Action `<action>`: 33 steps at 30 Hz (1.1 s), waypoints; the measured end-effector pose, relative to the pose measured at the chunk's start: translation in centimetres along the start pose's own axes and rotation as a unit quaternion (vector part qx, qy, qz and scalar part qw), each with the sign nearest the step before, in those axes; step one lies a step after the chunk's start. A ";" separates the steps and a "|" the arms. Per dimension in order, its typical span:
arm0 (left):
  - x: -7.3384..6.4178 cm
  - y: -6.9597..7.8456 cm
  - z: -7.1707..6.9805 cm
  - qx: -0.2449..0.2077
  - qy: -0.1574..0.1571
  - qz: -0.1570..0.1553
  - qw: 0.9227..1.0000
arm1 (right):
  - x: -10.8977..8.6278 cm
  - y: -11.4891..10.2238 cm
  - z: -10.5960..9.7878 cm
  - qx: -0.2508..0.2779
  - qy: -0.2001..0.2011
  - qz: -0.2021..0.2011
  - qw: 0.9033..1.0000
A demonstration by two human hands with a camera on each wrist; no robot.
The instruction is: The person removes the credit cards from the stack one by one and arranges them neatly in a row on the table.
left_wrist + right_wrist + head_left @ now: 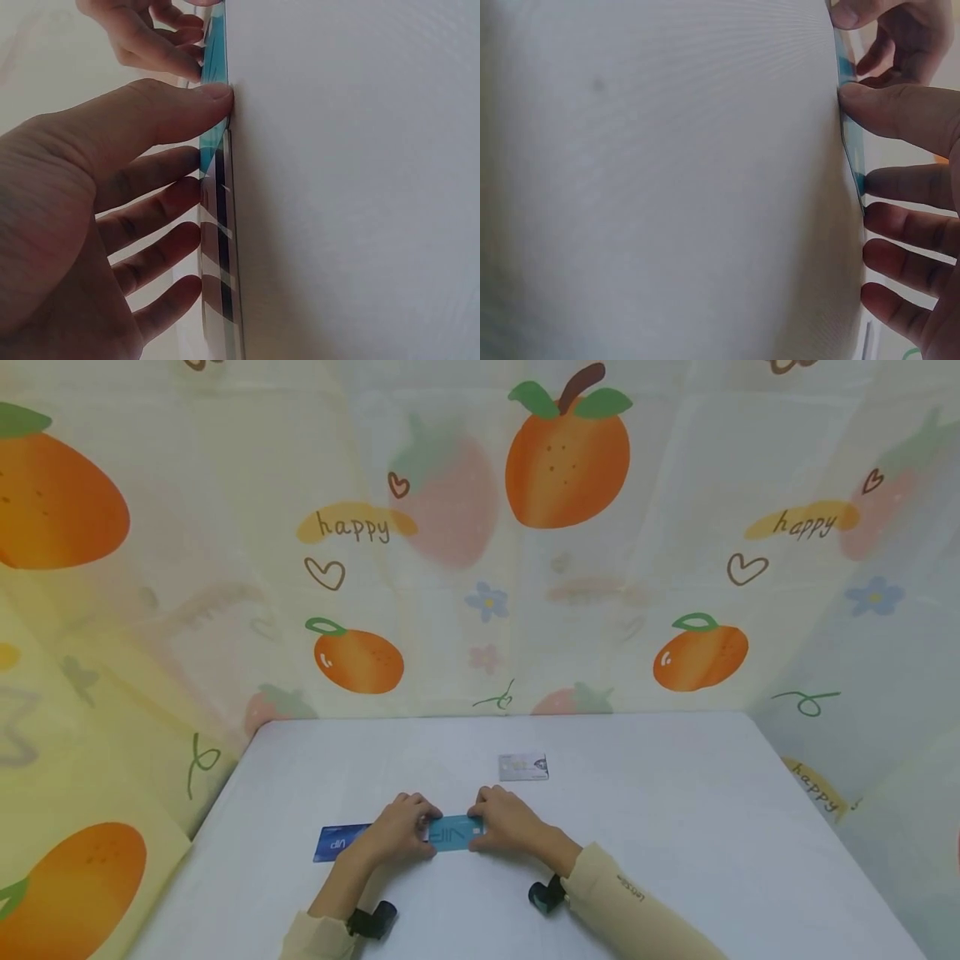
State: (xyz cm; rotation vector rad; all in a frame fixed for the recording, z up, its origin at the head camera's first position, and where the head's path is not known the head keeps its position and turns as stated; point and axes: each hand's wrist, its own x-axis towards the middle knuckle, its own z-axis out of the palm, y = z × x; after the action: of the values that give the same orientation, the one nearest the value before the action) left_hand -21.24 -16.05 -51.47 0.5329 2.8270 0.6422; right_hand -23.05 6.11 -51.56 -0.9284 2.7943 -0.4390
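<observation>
While the white table (660,827) was viewed from the head camera, a teal card (454,833) was seen lying flat near its front middle, held at both short ends. The left hand (397,837) was laid over the card's left end, at about nine o'clock from the card's centre, and the right hand (504,823) over its right end, at three o'clock. In the left wrist view the left thumb (187,109) was pressed against the card's edge at the table surface, while the other fingers (161,217) were spread apart and held fairly straight, their tips touching a card. In the right wrist view the right thumb (885,109) was likewise set against the teal card (853,142), with the remaining fingers (907,225) extended and separated. The card was thus pinched lightly at its edges rather than wrapped by either hand.

A dark blue card (339,842) was seen at nine o'clock from the teal one, partly covered by the left hand. A pale grey card (523,767) lay apart at about one o'clock, farther back on the table. A fruit-printed cloth (480,543) was hung behind and beside the table.
</observation>
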 end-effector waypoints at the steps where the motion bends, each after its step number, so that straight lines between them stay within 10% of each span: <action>1: 0.0 0.0 0.0 -0.001 -0.001 -0.002 1.000 | 0.0 0.0 0.0 0.001 0.000 0.001 1.000; 33: 1.9 0.7 -0.2 -0.098 0.046 -0.023 0.994 | -0.9 3.8 -1.5 0.085 0.053 0.006 0.995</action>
State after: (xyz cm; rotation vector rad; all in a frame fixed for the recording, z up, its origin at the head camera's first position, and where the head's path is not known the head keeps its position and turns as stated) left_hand -22.80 -14.82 -51.14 0.4117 2.8079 0.9460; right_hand -24.82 9.95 -51.30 -0.8739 2.7985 -0.7322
